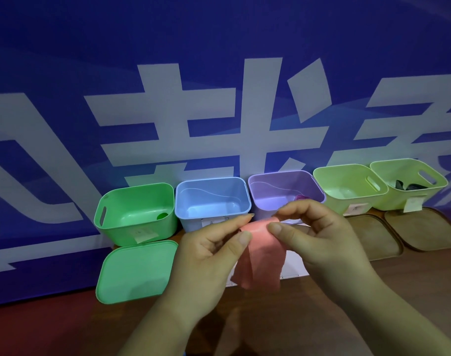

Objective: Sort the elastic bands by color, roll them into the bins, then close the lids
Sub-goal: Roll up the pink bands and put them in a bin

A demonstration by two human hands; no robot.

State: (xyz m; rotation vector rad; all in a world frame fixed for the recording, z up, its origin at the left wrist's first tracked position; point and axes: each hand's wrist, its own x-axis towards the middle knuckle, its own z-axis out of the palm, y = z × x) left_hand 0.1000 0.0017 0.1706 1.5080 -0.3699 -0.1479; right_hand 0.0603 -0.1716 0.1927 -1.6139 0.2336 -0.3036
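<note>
Bin labels illegible — dark heap in the far-right bin indistinct.

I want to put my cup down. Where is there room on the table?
Bare table lies in front of the brown lids, beside the right hand. Bins crowd the back, the green lid fills the left, and that hand and the left hand pinch the pink band mid-table.

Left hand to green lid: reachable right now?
Likely yes: the green lid lies bare just beside the left hand, nothing between. But its fingers pinch the pink band, so it must release first.
</note>
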